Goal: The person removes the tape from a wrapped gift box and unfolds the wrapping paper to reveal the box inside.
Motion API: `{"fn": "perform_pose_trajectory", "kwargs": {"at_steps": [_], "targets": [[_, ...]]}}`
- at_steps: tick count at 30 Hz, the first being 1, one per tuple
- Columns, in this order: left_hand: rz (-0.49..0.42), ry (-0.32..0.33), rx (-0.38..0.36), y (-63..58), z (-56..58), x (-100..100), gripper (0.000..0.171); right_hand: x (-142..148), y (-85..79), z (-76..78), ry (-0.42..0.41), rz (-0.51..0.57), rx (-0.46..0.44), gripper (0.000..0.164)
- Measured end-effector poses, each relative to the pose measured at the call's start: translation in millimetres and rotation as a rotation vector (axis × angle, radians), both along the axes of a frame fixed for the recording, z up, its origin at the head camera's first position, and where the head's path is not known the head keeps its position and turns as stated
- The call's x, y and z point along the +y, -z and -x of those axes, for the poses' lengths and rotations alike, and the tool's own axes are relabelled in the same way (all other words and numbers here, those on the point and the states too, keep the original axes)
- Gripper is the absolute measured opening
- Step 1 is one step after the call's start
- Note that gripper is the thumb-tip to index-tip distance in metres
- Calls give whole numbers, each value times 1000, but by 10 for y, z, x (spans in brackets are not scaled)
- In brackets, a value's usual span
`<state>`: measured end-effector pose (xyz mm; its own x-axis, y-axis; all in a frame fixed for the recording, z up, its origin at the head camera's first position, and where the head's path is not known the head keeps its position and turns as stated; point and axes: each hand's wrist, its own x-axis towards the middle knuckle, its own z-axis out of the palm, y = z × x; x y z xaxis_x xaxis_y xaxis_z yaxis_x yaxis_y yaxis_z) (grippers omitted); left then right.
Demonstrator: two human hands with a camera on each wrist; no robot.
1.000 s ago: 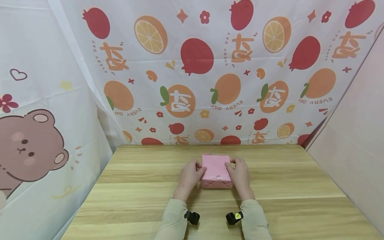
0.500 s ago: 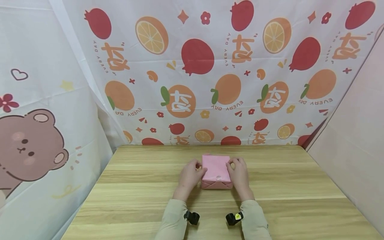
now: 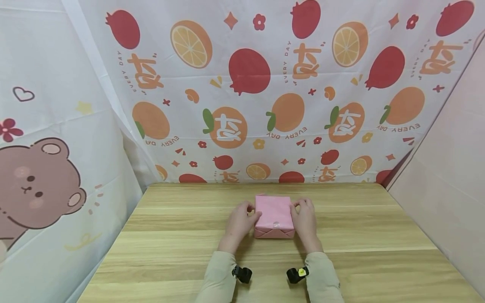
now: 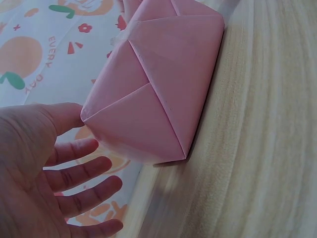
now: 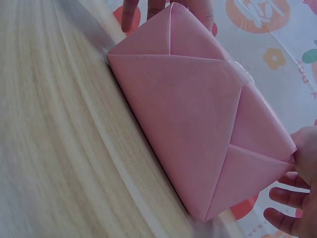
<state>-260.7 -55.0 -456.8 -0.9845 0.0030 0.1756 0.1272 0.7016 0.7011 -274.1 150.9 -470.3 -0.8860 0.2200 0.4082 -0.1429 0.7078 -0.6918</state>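
"Going left to right, what's there?"

"The left hand (image 3: 239,220), fingers spread, thumb touching the pink box (image 3: 273,211). It sits on the table (image 3: 182,235), lower middle of the head view. Then the right hand (image 3: 305,220), fingers loose, at its right edge."

"Which step?"

"Maybe straightening the box. Next calls for soft, even hands."

"Anything hidden?"

"Its back and bottom, and what's inside."

Light wood-grain tabletop (image 3: 170,261) with its far edge along a white fabric backdrop (image 3: 242,25) printed with oranges, red fruit, small flowers and the words "EVERY DAY". To the left hangs pale, slightly creased cloth (image 3: 49,97) showing a brown cartoon bear (image 3: 38,185); to the right, a plain pale wall covering (image 3: 447,176). Soft light.
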Motion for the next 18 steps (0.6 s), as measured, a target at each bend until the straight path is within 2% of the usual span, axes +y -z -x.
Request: {"fn": "perform_pose_trajectory", "kwargs": {"at_steps": [8, 18], "targets": [[-12, 4, -14, 7, 18, -8, 27, 40, 28, 15, 30, -11, 9, 10], [-38, 0, -45, 4, 23, 2, 29, 92, 18, 18, 37, 14, -82, 14]]}}
